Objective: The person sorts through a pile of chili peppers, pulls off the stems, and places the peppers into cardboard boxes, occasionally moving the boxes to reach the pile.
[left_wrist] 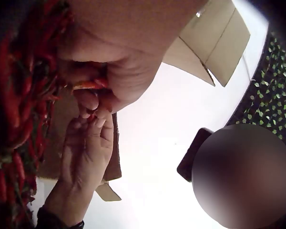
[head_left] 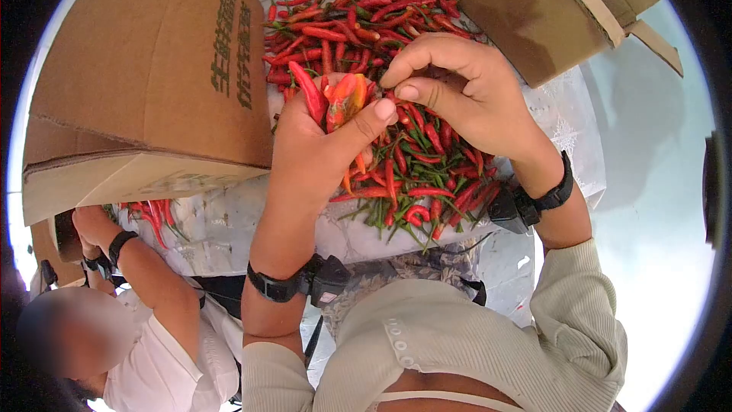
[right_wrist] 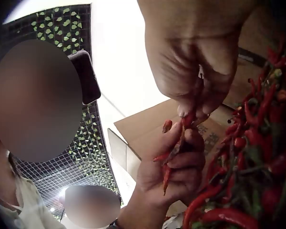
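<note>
Several red chili peppers [head_left: 307, 93], one of them orange, are gripped in the left hand [head_left: 305, 145], whose thumb lies across them. Chili tips [right_wrist: 167, 183] stick out below its curled fingers in the right wrist view. Close on the right, the right hand [head_left: 476, 95] has thumb and forefinger drawn together. In the right wrist view, this hand [right_wrist: 195, 62] pinches the end of a red chili [right_wrist: 188, 118] at the left hand's fingertips. Under both hands spreads a large heap of red chilies [head_left: 335, 34], with green stems thick along its near side.
Cardboard boxes stand at the left [head_left: 152, 69] and back right [head_left: 503, 11] of the heap. A pale patterned cloth [head_left: 335, 236] covers the table. Another person's arm [head_left: 164, 286] reaches in at lower left, near a smaller group of chilies [head_left: 156, 217].
</note>
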